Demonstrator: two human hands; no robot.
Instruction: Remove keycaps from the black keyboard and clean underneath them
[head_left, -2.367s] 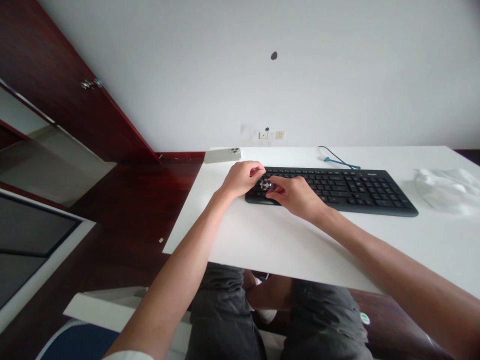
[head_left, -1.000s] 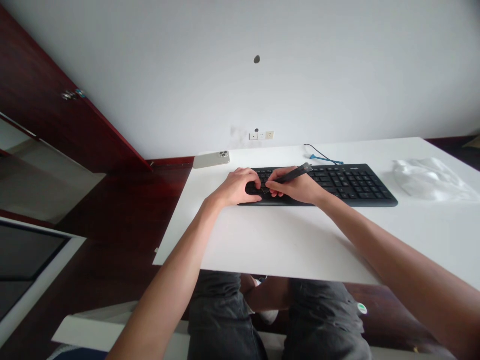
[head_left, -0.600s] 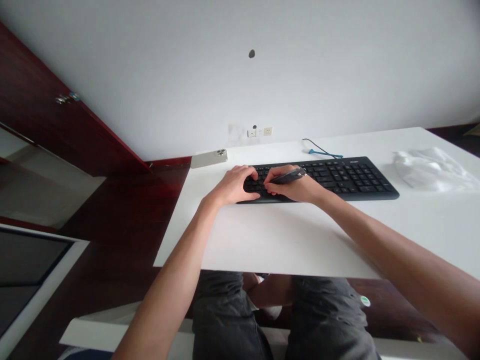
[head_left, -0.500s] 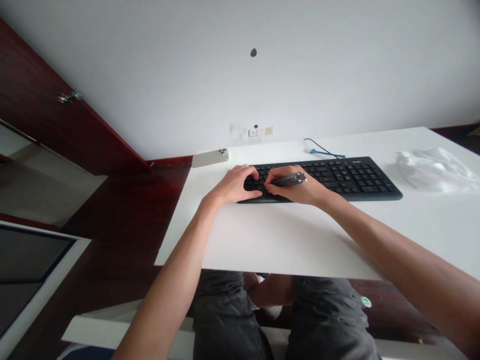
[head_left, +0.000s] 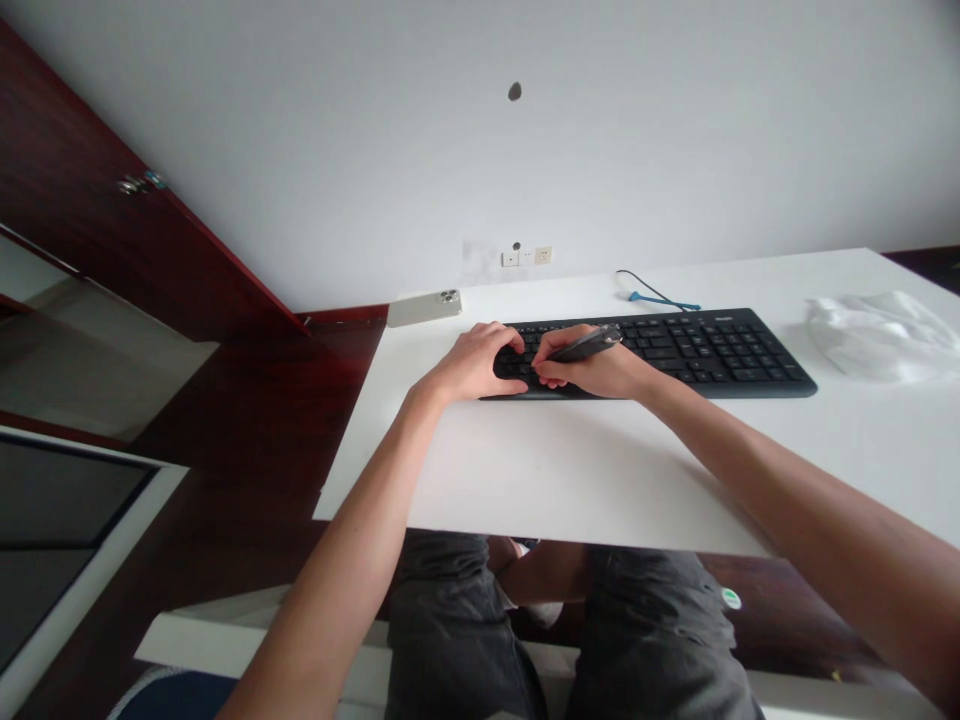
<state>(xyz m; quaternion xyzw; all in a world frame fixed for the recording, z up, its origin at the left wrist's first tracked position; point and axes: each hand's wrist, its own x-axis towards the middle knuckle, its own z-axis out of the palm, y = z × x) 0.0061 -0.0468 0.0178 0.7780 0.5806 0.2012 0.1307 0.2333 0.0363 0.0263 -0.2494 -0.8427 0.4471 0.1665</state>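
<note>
A black keyboard (head_left: pixel 675 350) lies on the white table, with both my hands at its left half. My left hand (head_left: pixel 480 362) rests on the left end of the keyboard, thumb and fingers spread apart and nothing between them. In a pen-like grip, my right hand (head_left: pixel 600 372) holds a thick dark grey pen-shaped tool (head_left: pixel 581 347). Its shiny end points up and to the right. The fingertips are down at the keys, and they hide the tool's lower tip.
A phone (head_left: pixel 424 308) lies face down at the table's back left. Behind the keyboard is a blue strap with a thin black cord (head_left: pixel 671 302). Crumpled clear plastic (head_left: pixel 881 335) sits to the right. The white table (head_left: pixel 525 480) ends at my knees.
The view has shifted slightly. The tool in my right hand is tilted a little more upward at its shiny end. My left hand stays on the keyboard.
</note>
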